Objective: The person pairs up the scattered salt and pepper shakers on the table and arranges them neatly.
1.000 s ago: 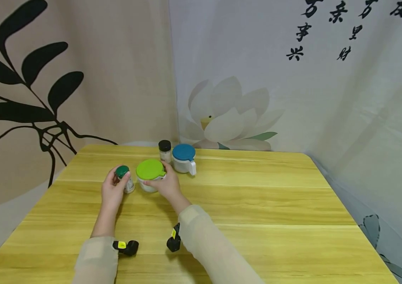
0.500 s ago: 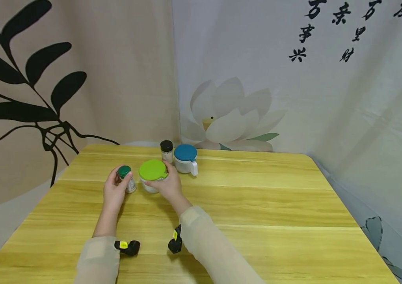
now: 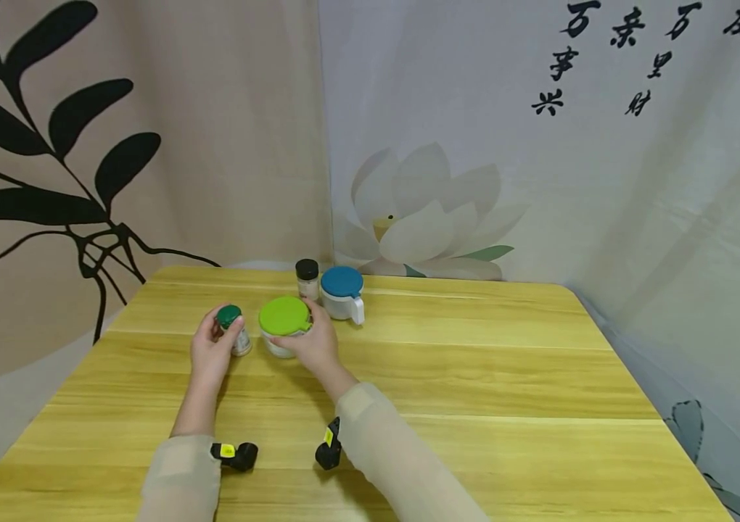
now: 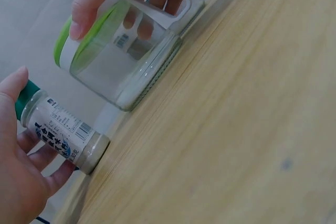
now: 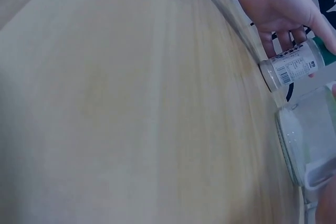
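Far left on the table (image 3: 474,377), head view: my right hand (image 3: 319,344) grips the green-lidded jar (image 3: 284,316), just edged nearer and right, widening its gap from the green-capped bottle (image 3: 229,315) my left hand (image 3: 209,353) pinches. Beyond, one blue-lidded jar (image 3: 342,281), one black-capped bottle (image 3: 307,270): two of each. Left wrist: both grips closed. Right wrist: right hand mostly cropped.

"What shifts on your feed?"
"In my head view, the green-lidded jar (image 3: 284,315) now sits slightly further right and nearer the front. The right hand (image 3: 318,346) comes along with it."
"And the spacing?"
"I see a slightly wider gap between that jar and the green-capped bottle (image 3: 229,316)."
"The arm?"
"The right sleeve (image 3: 386,431) and black wrist camera (image 3: 329,453) draw back a touch, also rightward."
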A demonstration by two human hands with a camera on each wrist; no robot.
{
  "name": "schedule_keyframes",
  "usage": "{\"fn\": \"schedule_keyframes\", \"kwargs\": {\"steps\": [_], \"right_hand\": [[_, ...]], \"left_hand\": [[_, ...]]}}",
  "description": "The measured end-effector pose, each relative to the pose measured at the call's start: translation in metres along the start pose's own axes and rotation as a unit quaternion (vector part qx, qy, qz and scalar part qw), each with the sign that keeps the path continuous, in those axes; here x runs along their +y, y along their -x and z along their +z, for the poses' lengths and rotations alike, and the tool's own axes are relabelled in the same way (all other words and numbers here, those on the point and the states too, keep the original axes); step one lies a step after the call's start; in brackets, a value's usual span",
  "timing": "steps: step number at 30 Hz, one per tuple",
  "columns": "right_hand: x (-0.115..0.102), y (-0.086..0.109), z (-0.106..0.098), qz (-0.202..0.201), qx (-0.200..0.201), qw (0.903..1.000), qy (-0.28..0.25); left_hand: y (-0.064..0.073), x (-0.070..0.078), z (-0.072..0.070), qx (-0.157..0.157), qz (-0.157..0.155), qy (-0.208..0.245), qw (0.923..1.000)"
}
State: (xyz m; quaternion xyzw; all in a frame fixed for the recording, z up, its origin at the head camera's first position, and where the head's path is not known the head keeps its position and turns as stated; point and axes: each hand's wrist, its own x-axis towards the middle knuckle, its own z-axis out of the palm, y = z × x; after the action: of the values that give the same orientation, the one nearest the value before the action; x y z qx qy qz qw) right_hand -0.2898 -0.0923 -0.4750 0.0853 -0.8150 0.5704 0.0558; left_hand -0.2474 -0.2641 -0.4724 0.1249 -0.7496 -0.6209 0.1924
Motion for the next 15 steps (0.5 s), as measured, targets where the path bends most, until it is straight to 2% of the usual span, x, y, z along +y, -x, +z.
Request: {"fn": "schedule_keyframes", "kwargs": {"steps": [15], "right_hand": [[-0.0009, 0.0053, 0.0007, 0.010, 0.005, 0.9992, -0.039]], "left_hand": [[0.0000, -0.0006, -0.0005, -0.002, -0.006, 0.008, 0.9999]]}}
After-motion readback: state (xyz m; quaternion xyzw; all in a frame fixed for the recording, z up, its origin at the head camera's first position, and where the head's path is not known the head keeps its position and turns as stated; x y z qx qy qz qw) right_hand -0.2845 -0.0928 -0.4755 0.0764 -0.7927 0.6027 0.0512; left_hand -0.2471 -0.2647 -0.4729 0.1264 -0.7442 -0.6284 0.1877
